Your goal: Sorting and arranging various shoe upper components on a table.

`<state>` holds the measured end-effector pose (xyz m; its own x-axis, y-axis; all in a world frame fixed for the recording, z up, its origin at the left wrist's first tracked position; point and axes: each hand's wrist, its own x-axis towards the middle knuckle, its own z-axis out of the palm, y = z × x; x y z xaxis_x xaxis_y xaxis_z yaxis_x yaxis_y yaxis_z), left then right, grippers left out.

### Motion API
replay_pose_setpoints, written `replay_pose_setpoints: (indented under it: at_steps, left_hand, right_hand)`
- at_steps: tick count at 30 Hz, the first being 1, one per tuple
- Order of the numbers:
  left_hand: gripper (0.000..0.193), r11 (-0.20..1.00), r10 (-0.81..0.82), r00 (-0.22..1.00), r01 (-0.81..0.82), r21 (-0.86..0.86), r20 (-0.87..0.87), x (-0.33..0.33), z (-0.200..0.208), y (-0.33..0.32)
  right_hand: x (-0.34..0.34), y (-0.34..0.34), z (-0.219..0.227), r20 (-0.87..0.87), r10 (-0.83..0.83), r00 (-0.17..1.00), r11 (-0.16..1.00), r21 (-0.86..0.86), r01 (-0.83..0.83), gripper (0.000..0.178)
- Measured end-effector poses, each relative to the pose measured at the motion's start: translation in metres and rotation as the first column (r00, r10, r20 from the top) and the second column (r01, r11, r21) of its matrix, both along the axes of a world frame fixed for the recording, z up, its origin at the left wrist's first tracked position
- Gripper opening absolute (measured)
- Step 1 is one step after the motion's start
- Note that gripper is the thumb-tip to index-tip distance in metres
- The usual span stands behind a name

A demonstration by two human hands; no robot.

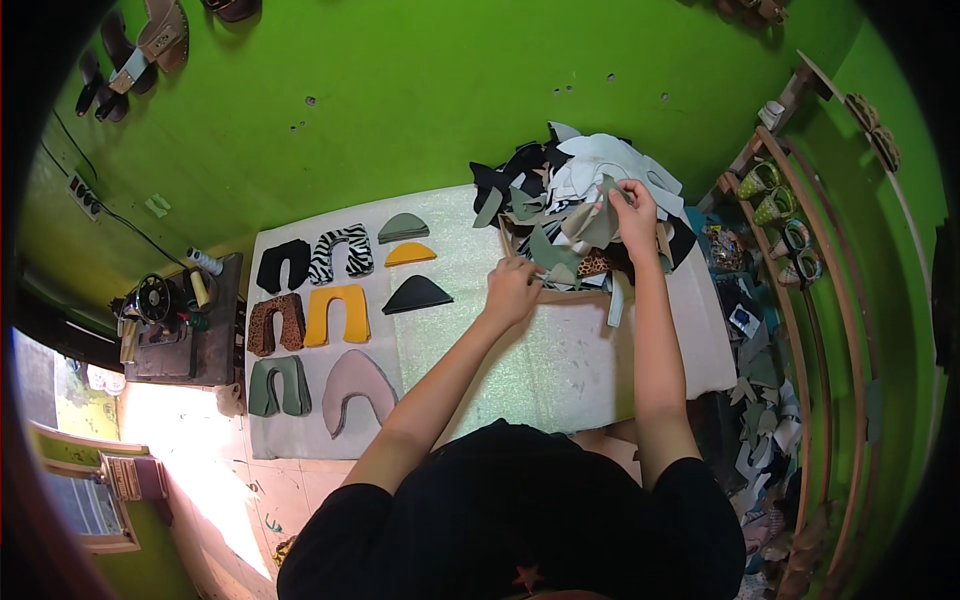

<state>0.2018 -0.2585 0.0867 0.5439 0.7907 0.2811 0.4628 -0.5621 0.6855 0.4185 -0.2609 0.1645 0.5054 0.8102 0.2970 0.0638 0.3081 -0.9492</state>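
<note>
A cardboard box (580, 298) at the far right of the table overflows with cut scraps in white, black, grey-green and leopard print. My right hand (636, 212) is closed on a grey-green scrap (606, 192), lifted above the heap. At the box's near left corner, my left hand (513, 288) has its fingers curled in among the scraps and the rim. What those fingers pinch, if anything, is hidden. A pile of white scraps (600, 172) rises behind the right hand.
On the table's left lie stacked U-shaped pieces, including zebra (341, 252), yellow (337, 313) and pink ones (357, 385). Beside them sit half-round stacks (418, 301). A sewing machine (165, 310) stands left, a wooden shoe rack (790, 330) right. More scraps (765, 400) fill the floor there.
</note>
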Motion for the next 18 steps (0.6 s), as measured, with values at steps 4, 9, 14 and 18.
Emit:
replay_pose_setpoints:
  at_steps: [4,9,14,18]
  left_hand:
    - [0.021,0.992,-0.026,0.992,0.041,0.120,-0.125,0.034,-0.014,0.007]
    - [0.022,0.993,-0.085,0.966,0.104,0.063,-0.246,0.053,-0.017,0.023]
    - [0.021,1.000,0.013,0.992,-0.016,-0.021,-0.122,0.037,-0.013,0.045]
    - [0.014,0.965,0.065,0.965,0.004,-0.261,0.256,0.023,-0.008,0.058]
  right_hand:
    - [0.015,0.010,-0.013,-0.032,-0.030,0.999,0.996,-0.085,0.027,0.017]
    - [0.034,0.010,-0.046,-0.033,-0.248,0.968,0.953,-0.191,0.237,0.021]
    - [0.048,0.009,-0.049,-0.090,-0.256,0.962,0.952,-0.198,0.235,0.018]
    - [0.054,0.020,-0.049,-0.131,-0.177,0.975,0.969,-0.198,0.149,0.016]
